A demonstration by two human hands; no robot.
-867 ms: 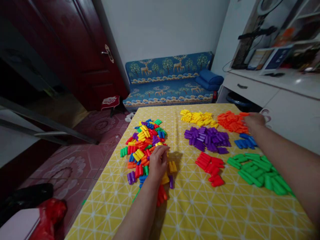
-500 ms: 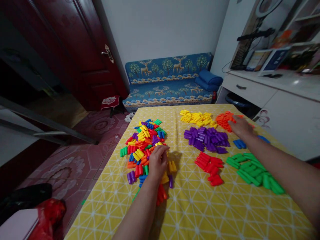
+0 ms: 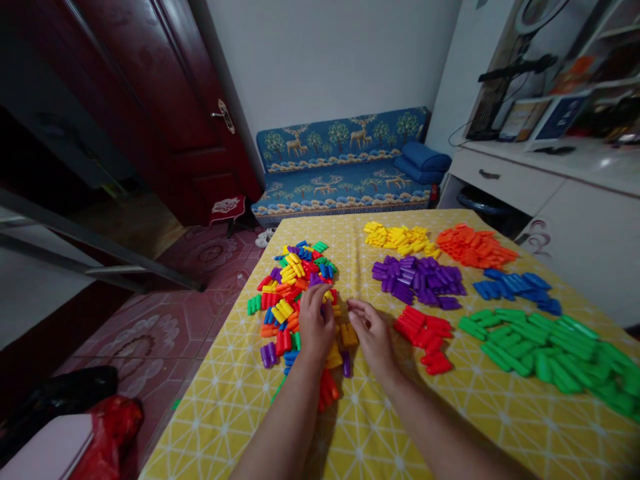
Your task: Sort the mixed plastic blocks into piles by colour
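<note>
A mixed heap of plastic building blocks [image 3: 283, 310], shaped like short joined tubes in several colours, lies on the left of the table. Over its right side my left hand [image 3: 316, 327] is closed, fingers curled; what they hold, if anything, is hidden. My right hand [image 3: 373, 337] is just to the right of it, fingers apart and nothing seen in them. Between the hands lies a yellow block [image 3: 349, 335], with a purple block [image 3: 347, 364] below it. Sorted by colour on the right are red blocks [image 3: 425, 333], purple blocks [image 3: 419, 279] and green blocks [image 3: 545, 350].
Yellow blocks [image 3: 400, 239], orange blocks [image 3: 475, 247] and blue blocks [image 3: 517, 287] form piles farther back. A yellow patterned cloth [image 3: 380, 433] covers the table. Beyond it stand a blue sofa [image 3: 340, 167] and, at the right, a white cabinet [image 3: 580, 233].
My right hand has come from the orange pile across to the left, beside my left hand, uncovering the orange and blue piles. My left hand stays over the mixed heap.
</note>
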